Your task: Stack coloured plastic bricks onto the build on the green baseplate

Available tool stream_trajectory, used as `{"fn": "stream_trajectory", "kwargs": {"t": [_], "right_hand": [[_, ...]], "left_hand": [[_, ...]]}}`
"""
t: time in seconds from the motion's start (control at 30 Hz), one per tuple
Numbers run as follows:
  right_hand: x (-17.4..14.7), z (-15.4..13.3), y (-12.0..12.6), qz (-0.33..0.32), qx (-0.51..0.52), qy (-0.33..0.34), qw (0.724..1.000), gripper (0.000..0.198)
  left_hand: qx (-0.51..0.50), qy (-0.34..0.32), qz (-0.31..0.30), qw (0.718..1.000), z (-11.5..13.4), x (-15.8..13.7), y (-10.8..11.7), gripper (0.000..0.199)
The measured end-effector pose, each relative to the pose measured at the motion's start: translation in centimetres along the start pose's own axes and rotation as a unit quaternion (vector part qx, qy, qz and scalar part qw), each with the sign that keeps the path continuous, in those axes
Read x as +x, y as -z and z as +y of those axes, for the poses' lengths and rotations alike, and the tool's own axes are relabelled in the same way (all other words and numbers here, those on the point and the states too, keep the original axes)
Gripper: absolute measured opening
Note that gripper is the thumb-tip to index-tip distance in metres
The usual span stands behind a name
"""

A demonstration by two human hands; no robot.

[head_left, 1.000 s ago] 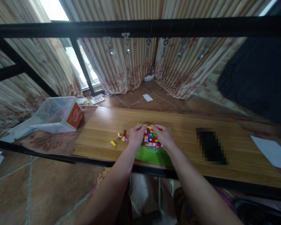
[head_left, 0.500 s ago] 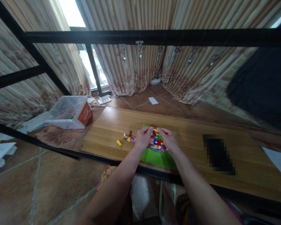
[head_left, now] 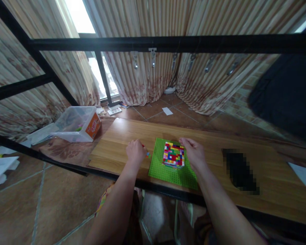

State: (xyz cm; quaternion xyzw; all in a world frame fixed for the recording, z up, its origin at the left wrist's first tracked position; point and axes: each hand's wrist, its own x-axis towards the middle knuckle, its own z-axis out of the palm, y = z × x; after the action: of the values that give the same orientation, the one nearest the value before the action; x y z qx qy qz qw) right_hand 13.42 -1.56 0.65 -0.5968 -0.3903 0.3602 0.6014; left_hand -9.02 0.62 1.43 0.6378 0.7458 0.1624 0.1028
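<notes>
A square block of multicoloured toy bricks stands on a green studded baseplate on the wooden table. To the left of the baseplate, my left hand is over the loose bricks, its fingers curled down and mostly hidden behind its back. A few small bricks, blue and green among them, show beside it, and a bit of red peeks out at its fingers. My right hand hovers at the baseplate's right side, just beside the brick block. Its thumb and forefinger are pressed together; anything between them is too small to see.
A clear plastic box with an orange label and a few bricks inside stands left of the table. A blurred-out black object lies on the table's right part. A black metal bar crosses ahead, with clips hanging from it.
My left hand has left the brick block and moved left onto the loose bricks. My right hand has drawn a little to the right, so the block's top shows.
</notes>
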Motion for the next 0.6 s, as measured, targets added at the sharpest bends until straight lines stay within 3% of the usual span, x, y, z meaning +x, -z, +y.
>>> {"fn": "stream_trajectory", "kwargs": {"t": [0.2,0.33,0.4,0.47,0.53,0.6], "right_hand": [[-0.4,-0.1,-0.2,-0.019,-0.021,0.005,1.0,0.037],[-0.7,-1.0,0.3,0.011,-0.108,0.097,0.989,0.032],[-1.0,-1.6,0.4,0.016,-0.14,0.146,0.979,0.03],[-1.4,-2.3,0.3,0.003,-0.144,0.172,0.974,0.028],[-1.9,-2.9,0.0,-0.025,-0.136,0.185,0.973,0.025],[-2.3,-3.4,-0.4,-0.056,-0.124,0.193,0.972,0.022]], "left_hand": [[0.018,-0.013,-0.014,1.0,0.3,0.1,0.3,0.02],[-0.166,-0.057,0.009,0.984,1.4,-0.1,0.2,0.015],[-0.326,-0.095,-0.008,0.941,2.4,-0.5,0.1,0.01],[-0.472,-0.12,-0.037,0.873,3.5,-1.0,0.0,0.005],[-0.561,-0.127,-0.066,0.815,4.5,-1.6,0.2,0.005],[-0.597,-0.133,-0.093,0.786,5.4,-2.1,0.5,0.007]]}}
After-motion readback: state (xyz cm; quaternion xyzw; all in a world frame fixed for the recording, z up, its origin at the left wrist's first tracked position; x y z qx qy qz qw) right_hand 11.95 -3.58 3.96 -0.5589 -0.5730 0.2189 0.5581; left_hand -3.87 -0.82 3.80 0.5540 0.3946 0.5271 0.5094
